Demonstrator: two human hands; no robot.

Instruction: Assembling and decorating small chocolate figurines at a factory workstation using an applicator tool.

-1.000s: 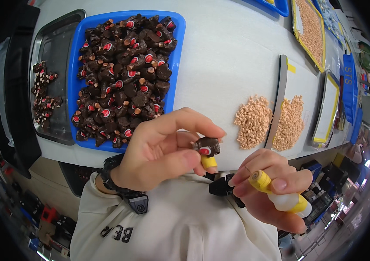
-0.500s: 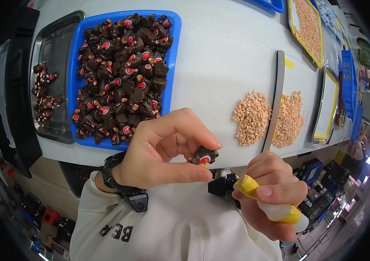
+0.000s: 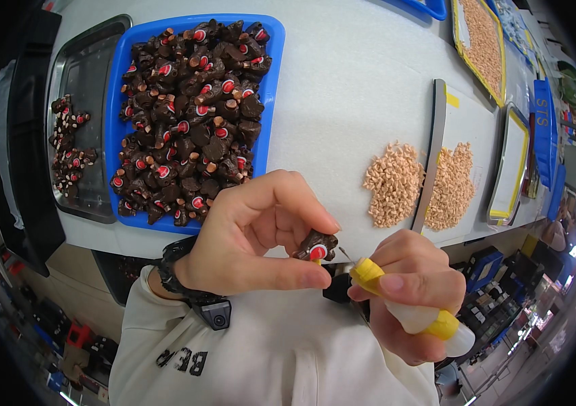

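Between thumb and index finger, my left hand pinches a small dark brown figurine that carries a round red badge. My right hand is wrapped round a whitish squeeze bottle banded with yellow tape. A thin needle nozzle on the bottle points at the figurine, with a small gap between them. Past my left hand lies a blue tray heaped with many similar brown figurines. Beyond my right hand are two piles of small beige pieces.
A metal tray with some speckled brown figurines stands left of the blue tray. A grey strip runs between the two piles on the white table. Farther right are yellow-edged trays and a blue bin.
My right hand has moved left and slightly up with the bottle, bringing its nozzle closer to the figurine. My left hand has barely shifted; the figurine is turned slightly.
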